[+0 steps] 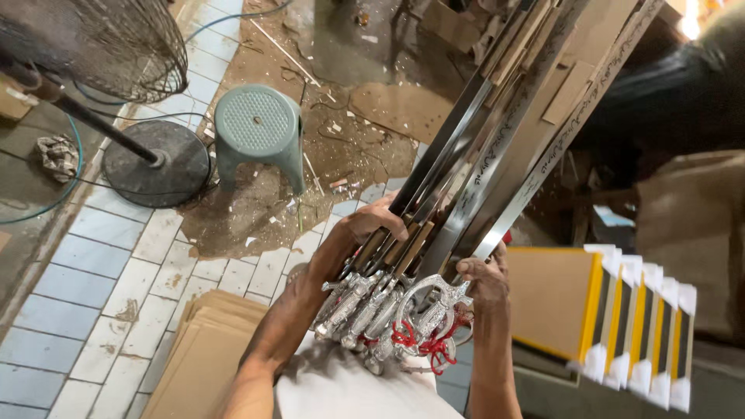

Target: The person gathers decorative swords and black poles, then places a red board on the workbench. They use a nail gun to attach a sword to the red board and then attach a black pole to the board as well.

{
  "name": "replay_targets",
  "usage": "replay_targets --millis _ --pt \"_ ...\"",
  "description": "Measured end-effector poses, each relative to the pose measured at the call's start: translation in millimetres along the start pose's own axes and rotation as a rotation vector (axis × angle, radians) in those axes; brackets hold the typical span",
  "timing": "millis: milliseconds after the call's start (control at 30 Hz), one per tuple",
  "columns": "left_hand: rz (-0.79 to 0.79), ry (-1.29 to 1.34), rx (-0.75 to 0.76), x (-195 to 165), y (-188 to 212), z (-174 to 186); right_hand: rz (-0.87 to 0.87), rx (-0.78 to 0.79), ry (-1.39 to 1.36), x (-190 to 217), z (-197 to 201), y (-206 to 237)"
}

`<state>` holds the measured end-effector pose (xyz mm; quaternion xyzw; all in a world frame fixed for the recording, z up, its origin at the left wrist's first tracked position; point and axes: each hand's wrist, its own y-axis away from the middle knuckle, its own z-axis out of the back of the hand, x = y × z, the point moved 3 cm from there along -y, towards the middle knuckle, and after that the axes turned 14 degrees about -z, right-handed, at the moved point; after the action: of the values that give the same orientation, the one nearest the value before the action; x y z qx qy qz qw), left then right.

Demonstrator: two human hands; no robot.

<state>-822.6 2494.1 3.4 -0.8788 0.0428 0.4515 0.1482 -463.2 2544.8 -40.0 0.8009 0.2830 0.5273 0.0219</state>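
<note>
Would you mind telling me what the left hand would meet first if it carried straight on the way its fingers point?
The left hand already wraps the bundle of swords; its fingers point right, so probably the blades themselves, then the right hand.

floor: pale tiles (101, 256), dirty | green plastic stool (258, 128) | standing fan (124, 46) | cardboard stack (203, 353)

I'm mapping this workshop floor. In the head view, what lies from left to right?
Crumpled rag → standing fan's round base → green plastic stool → left hand → right hand → row of yellow-edged boxes.
</note>
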Motion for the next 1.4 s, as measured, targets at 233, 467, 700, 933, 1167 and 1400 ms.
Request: replay_targets --millis 233,467,700,933,1167,1400 --pt "-0.32 -0.105 0.062 4.3 -124.2 112.6 -0.058 0.057 0.083 49.2 -29.7 -174.6" --pt "-0.102 0.199 -0.202 -42.9 -236.8 211.7 -0.29 0.025 0.239 116.7 -67.1 -383.3" --pt "0.022 0.438 -0.315 -141.3 -328.7 259.4 -0.424 0.121 0.263 158.6 -169.6 -536.5" --pt "-0.094 0.43 -0.705 -212.4 -397.5 367.8 -0.389 0.356 0.209 198.3 -290.2 -702.0" --pt "0.096 0.56 -0.487 -301.2 -524.1 502.5 -0.396 0.389 0.292 254.6 -382.6 -845.9" --pt "0.012 0.423 -0.564 -363.3 -637.0 610.7 -0.428 0.513 0.171 284.0 -434.3 -1011.7"
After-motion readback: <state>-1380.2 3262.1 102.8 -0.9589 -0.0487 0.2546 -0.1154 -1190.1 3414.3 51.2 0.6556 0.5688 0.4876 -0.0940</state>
